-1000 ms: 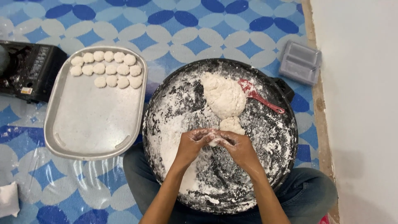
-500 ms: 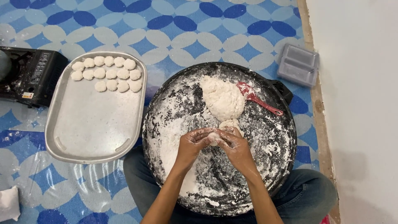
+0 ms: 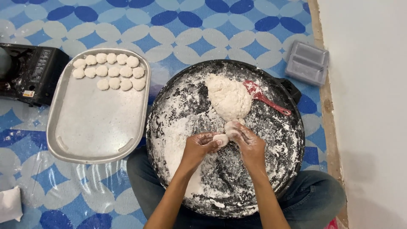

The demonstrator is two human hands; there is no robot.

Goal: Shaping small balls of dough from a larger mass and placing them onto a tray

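A large round black pan (image 3: 288, 165) dusted with white flour rests on my lap. A big lump of dough (image 3: 229, 98) lies in its far half, with a red spatula (image 3: 266, 98) beside it on the right. My left hand (image 3: 198, 147) and my right hand (image 3: 249, 145) meet over the pan's middle. Together they pinch a small piece of dough (image 3: 225, 135) just below the big lump. Both hands are floury. On the left, a silver tray (image 3: 97, 131) carries several small flattened dough rounds (image 3: 109, 71) in rows at its far end.
A black portable stove (image 3: 29, 74) sits at the far left edge. A grey plastic lid or container (image 3: 307, 63) lies at the upper right near a white wall (image 3: 369, 110). A white cloth (image 3: 9, 204) is at the lower left. A blue patterned mat (image 3: 169, 29) covers the floor.
My hands stay over the pan's middle, working the small dough piece between the fingers. The view has shifted slightly.
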